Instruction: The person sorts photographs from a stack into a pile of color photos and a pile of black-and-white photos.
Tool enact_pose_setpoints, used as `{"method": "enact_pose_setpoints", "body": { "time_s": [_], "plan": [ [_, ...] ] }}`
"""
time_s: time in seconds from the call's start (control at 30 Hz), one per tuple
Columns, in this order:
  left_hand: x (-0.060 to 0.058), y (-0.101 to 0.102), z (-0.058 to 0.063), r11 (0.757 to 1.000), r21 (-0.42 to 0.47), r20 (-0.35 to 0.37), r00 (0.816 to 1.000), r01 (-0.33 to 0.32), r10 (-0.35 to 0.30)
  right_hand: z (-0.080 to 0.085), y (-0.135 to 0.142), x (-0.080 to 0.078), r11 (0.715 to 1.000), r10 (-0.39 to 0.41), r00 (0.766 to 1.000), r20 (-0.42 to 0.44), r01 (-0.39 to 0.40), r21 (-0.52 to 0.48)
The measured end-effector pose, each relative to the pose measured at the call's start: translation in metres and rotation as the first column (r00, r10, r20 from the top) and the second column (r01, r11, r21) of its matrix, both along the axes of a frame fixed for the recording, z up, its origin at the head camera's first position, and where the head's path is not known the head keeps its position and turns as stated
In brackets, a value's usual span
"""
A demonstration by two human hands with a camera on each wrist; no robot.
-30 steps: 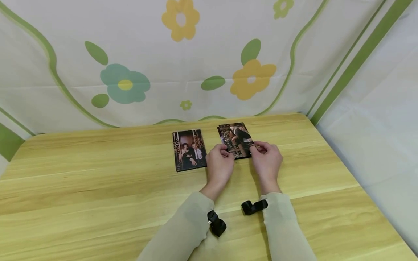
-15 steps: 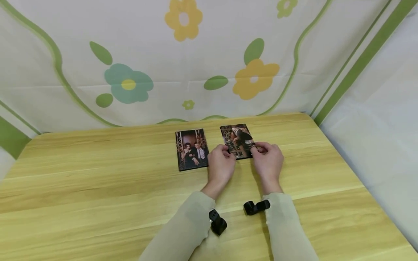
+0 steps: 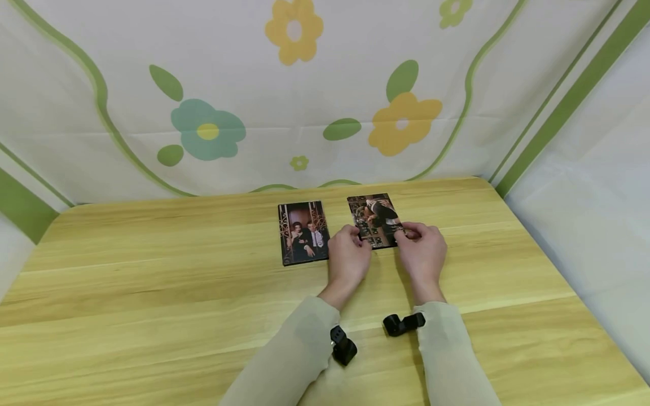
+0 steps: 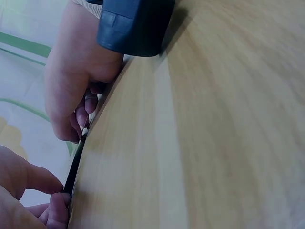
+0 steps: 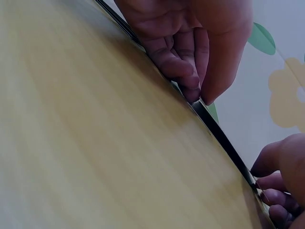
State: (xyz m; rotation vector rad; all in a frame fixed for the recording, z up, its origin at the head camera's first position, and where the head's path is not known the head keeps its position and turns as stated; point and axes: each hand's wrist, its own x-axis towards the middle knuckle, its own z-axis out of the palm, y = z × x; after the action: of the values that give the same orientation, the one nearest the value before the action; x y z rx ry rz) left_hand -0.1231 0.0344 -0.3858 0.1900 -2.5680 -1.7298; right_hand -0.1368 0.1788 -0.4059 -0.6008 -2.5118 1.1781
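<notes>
Two small stacks of glossy photo cards lie on the wooden table. My left hand (image 3: 349,256) pinches the lower left corner of the right photo cards (image 3: 374,219), whose top card shows a dark scene with a person in black and white. At their lower right corner my right hand (image 3: 424,252) pinches them between thumb and fingers. In the right wrist view the stack's dark edge (image 5: 224,139) lies flat between both hands. Just left of my left hand rest the left photo cards (image 3: 303,234), picturing two people behind an ornate gate.
The wooden table (image 3: 152,293) stretches out to the left and front. A white flowered cloth (image 3: 284,101) hangs along its back edge, and a pale cloth (image 3: 599,192) stands at the right. Black wrist cameras (image 3: 343,347) sit at both cuffs.
In the right stack, a lower card that stuck out at the left one second ago now lines up with the rest. Both hands keep their hold, and the view shifts slightly.
</notes>
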Motion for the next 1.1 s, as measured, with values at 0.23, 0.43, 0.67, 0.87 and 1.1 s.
{"method": "enact_pose_setpoints", "body": {
  "time_s": [0.23,0.43,0.67,0.87,1.1],
  "plan": [
    [0.0006,-0.0002,-0.0018,1.0,-0.009,-0.018,1.0,-0.003,0.003,-0.001,0.0005,-0.0007,1.0,0.002,1.0,0.012,-0.003,0.007],
    [0.001,-0.0001,-0.0019,1.0,-0.014,-0.019,1.0,-0.004,0.004,-0.0001,0.0003,-0.0016,1.0,0.007,1.0,0.022,-0.007,0.008],
    [0.0017,0.0018,-0.0032,1.0,-0.021,-0.022,1.0,-0.012,0.012,0.0014,-0.0005,-0.0012,1.0,0.006,1.0,0.019,-0.006,0.003],
    [0.0036,0.0035,-0.0028,0.999,-0.02,-0.007,1.0,-0.025,0.025,0.0022,-0.0011,-0.0022,1.0,0.007,1.0,0.01,-0.007,0.007],
    [0.0044,0.0034,-0.0043,0.999,-0.004,0.0,0.999,-0.033,0.033,0.001,0.0001,-0.0015,1.0,0.001,1.0,0.031,-0.001,0.001]
  ]
}}
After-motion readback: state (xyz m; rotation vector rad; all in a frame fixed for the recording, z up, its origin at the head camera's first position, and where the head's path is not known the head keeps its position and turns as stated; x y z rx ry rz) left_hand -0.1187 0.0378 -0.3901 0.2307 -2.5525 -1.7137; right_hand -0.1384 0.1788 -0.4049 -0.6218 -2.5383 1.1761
